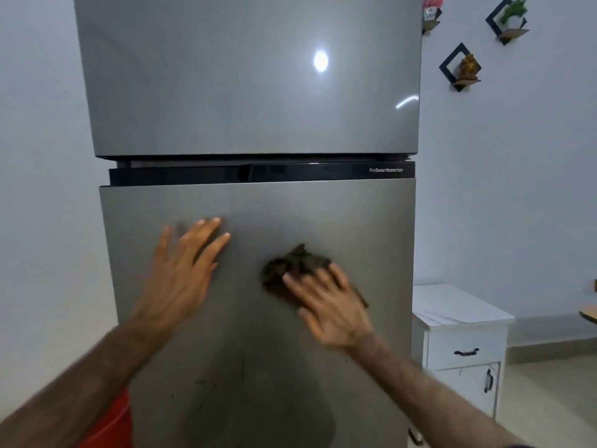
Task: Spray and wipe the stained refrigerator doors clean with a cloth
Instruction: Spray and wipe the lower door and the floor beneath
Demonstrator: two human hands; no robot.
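A: Cloth (pixel 292 265) — where is it sitting against the grip?

B: It is lying bunched on the lower refrigerator door (pixel 258 318), under the right hand (pixel 326 305). The straight, spread fingers are pressing it flat to the metal rather than curling round it; most of the wad is sticking out at about eleven o'clock from the palm, and a small corner is showing at four o'clock.

A: Which way is it pointing?

B: Its long axis is running from roughly ten o'clock down to four o'clock, with a crumpled peak poking up at twelve.

A: And what is it looking like?

B: Dark brown, soft, wrinkled fabric, somewhat blurred. The door beneath it is smooth brushed grey metal, flat and rectangular, carrying dark specks and smears toward six o'clock.

A: What is the other hand doing?

B: The left hand (pixel 184 270) is resting flat and released on the same door, at nine o'clock from the cloth, fingers straight and pointing toward one o'clock, holding nothing.

A: Moving outward?

B: At twelve o'clock a glossy black strip (pixel 258 174) is separating the lower door from the shiny upper door (pixel 226 76). At three o'clock a white cabinet (pixel 462 344) with dark handles is standing beside the fridge, and at one o'clock diamond-shaped wall shelves (pixel 460 67) are hanging. Something red (pixel 109 425) is showing at seven o'clock.
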